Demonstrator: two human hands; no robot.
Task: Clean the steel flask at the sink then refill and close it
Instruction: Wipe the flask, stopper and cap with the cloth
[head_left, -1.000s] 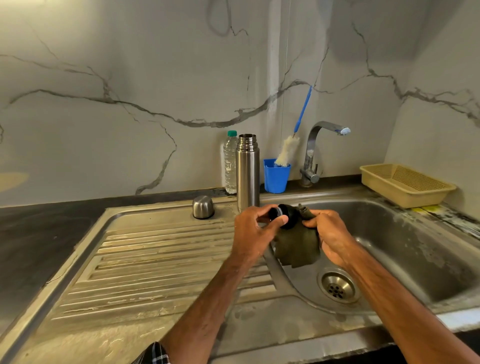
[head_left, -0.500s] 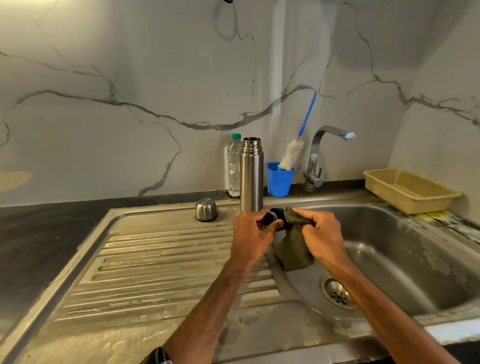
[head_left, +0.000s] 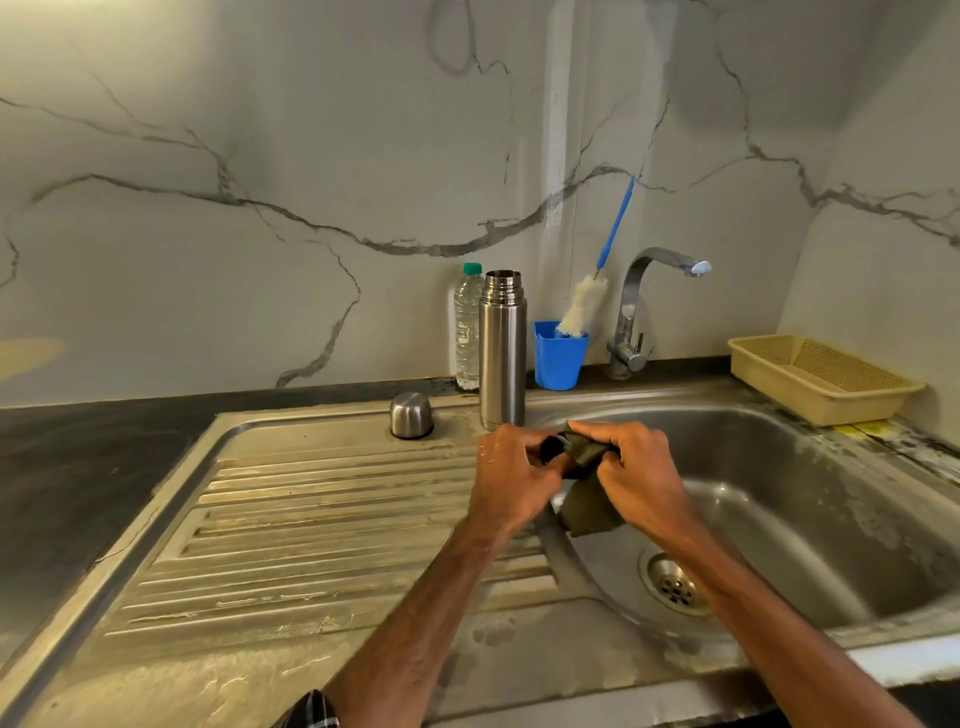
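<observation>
The steel flask (head_left: 502, 353) stands upright and uncapped at the back of the sink, between drainboard and basin. Its steel cup lid (head_left: 411, 414) sits upside down on the drainboard to its left. Over the basin's left edge, my left hand (head_left: 511, 480) grips a small black stopper (head_left: 550, 448), mostly hidden by my fingers. My right hand (head_left: 636, 475) holds a dark green cloth (head_left: 589, 499) wrapped against the stopper; the cloth's loose end hangs down into the basin.
A blue cup (head_left: 558, 356) holding a bottle brush (head_left: 584, 306) stands beside the tap (head_left: 644, 312). A plastic water bottle (head_left: 467, 327) is behind the flask. A beige basket (head_left: 821, 376) sits at the right. The basin drain (head_left: 675, 584) lies below my right forearm.
Both hands have stayed together at the basin's edge. My right hand has turned the cloth further over the stopper, so less of the black stopper shows now.
</observation>
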